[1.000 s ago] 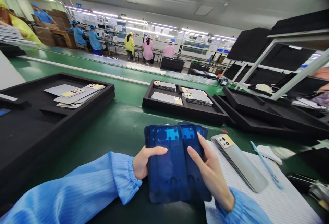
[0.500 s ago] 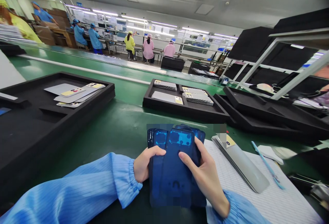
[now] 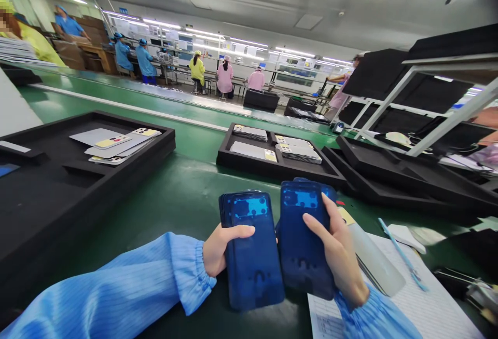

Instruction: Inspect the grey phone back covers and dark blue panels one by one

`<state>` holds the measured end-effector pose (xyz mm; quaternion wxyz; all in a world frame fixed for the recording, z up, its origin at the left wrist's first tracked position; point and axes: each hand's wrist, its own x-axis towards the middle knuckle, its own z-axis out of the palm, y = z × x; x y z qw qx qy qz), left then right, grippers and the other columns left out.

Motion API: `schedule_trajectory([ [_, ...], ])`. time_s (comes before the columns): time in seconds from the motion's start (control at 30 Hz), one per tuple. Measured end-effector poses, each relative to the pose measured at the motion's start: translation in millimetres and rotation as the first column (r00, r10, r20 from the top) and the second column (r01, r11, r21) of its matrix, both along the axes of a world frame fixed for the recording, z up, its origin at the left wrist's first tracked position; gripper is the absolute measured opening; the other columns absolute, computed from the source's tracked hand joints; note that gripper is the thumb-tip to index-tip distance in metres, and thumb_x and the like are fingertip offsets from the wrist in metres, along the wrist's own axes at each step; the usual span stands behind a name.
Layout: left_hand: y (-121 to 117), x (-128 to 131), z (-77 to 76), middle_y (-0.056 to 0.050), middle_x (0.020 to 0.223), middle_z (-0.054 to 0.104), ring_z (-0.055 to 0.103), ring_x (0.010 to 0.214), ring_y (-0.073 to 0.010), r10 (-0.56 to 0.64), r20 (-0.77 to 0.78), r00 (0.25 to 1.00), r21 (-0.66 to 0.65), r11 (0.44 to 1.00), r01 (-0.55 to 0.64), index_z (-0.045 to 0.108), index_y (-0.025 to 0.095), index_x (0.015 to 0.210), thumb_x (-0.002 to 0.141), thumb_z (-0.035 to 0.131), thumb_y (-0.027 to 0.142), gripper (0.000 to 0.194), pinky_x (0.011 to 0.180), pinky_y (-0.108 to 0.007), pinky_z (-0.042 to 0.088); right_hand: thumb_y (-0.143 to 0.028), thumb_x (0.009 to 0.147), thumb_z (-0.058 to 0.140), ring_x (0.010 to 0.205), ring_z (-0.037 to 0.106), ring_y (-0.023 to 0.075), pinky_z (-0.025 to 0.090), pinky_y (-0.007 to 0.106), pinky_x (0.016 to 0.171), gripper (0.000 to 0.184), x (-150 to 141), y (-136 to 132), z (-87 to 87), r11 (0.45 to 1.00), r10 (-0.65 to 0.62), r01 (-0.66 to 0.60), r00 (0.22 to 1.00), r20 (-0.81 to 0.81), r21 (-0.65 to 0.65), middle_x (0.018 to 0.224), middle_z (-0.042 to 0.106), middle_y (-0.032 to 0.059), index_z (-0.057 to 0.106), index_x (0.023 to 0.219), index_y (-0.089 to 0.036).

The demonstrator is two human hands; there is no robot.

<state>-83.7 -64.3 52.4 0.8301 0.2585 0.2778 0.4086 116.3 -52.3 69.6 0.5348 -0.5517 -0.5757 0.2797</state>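
My left hand (image 3: pixel 221 248) grips a stack of dark blue phone back covers (image 3: pixel 254 261), thumb across the top one and fingers hidden beneath. In my right hand (image 3: pixel 338 245) is a second stack of the same blue phone back covers (image 3: pixel 305 248), tilted and slightly fanned at its upper right. The two stacks are side by side, close together, above the green table. Each cover has a bright blue camera area at its top. Behind my right hand, silver phone back covers (image 3: pixel 377 261) lie on a printed paper sheet (image 3: pixel 439 297).
A large black foam tray (image 3: pixel 155 152) with silver covers stands at left. A smaller divided black tray (image 3: pixel 249 164) holds stacked covers ahead. More black trays (image 3: pixel 389 173) overlap at right, near a white metal frame (image 3: pixel 392 103). A blue pen-like tool (image 3: pixel 402 253) rests on the paper.
The blue covers, held together before, are now parted into two stacks. My right hand has moved right and slightly up with its stack. My left hand has stayed nearly in place.
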Motion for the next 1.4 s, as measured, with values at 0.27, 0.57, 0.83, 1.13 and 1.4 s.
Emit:
schedule_trajectory([
  [0.27, -4.7, 6.1, -1.0, -0.01, 0.094, 0.069, 0.063, 0.09, -0.0247, 0.072, -0.089, 0.993, 0.062, 0.996, -0.067, 0.063, 0.012, 0.099, 0.066, 0.067, 0.014, 0.034, 0.085, -0.037, 0.046, -0.038, 0.083, 0.048, 0.126, 0.035, 0.0221, 0.034, 0.037, 0.1, 0.046, -29.6, -20.2, -18.2, 0.979, 0.177, -0.168, 0.982, 0.07, -0.119, 0.132, 0.046, 0.0002, 0.038, 0.127, -0.029],
  [0.57, -0.3, 5.2, -3.6, -0.011, 0.063, 0.07, 0.064, 0.058, -0.0197, 0.047, -0.135, 0.99, -0.164, 0.984, -0.069, 0.066, 0.006, 0.078, 0.072, 0.049, 0.023, 0.026, 0.067, -0.033, 0.05, -0.037, 0.069, 0.064, 0.119, 0.043, 0.0261, 0.037, 0.041, 0.098, 0.06, -30.5, -15.3, -20.0, 0.988, 0.074, -0.061, 0.993, 0.095, -0.141, 0.127, 0.05, 0.0042, 0.042, 0.123, -0.025],
  [0.83, -2.8, 4.8, -1.3, -0.007, 0.077, 0.071, 0.065, 0.07, -0.0202, 0.07, -0.128, 0.989, -0.022, 0.997, -0.073, 0.064, 0.012, 0.092, 0.064, 0.065, 0.016, 0.029, 0.073, -0.031, 0.047, -0.036, 0.069, 0.066, 0.1, 0.057, 0.0222, 0.048, 0.034, 0.085, 0.052, -31.7, -17.5, -11.8, 0.961, 0.21, -0.209, 0.978, -0.013, -0.183, 0.11, 0.061, 0.001, 0.046, 0.117, -0.028],
  [1.13, -0.1, -0.8, -3.6, -0.016, 0.089, 0.069, 0.061, 0.089, -0.0264, -0.103, 0.087, 0.991, -0.061, 0.992, 0.108, 0.062, 0.0, 0.098, 0.064, 0.044, 0.022, 0.044, 0.086, -0.038, 0.041, -0.036, 0.072, 0.064, 0.093, 0.06, 0.0223, 0.049, 0.033, 0.08, 0.045, -13.2, -6.1, 4.4, 0.993, 0.047, -0.055, 0.996, -0.077, -0.101, 0.104, 0.063, 0.0034, 0.048, 0.114, -0.026],
  [1.4, 11.0, -4.4, -14.5, -0.014, 0.084, 0.069, 0.063, 0.078, -0.0257, -0.13, 0.365, 0.922, -0.091, 0.98, 0.175, 0.06, 0.002, 0.098, 0.06, 0.04, 0.025, 0.049, 0.076, -0.037, 0.041, -0.035, 0.075, 0.06, 0.099, 0.057, 0.0234, 0.049, 0.034, 0.081, 0.049, -18.8, -9.8, -3.4, 0.935, 0.252, -0.288, 0.95, -0.184, -0.206, 0.11, 0.06, 0.0034, 0.042, 0.12, -0.028],
])
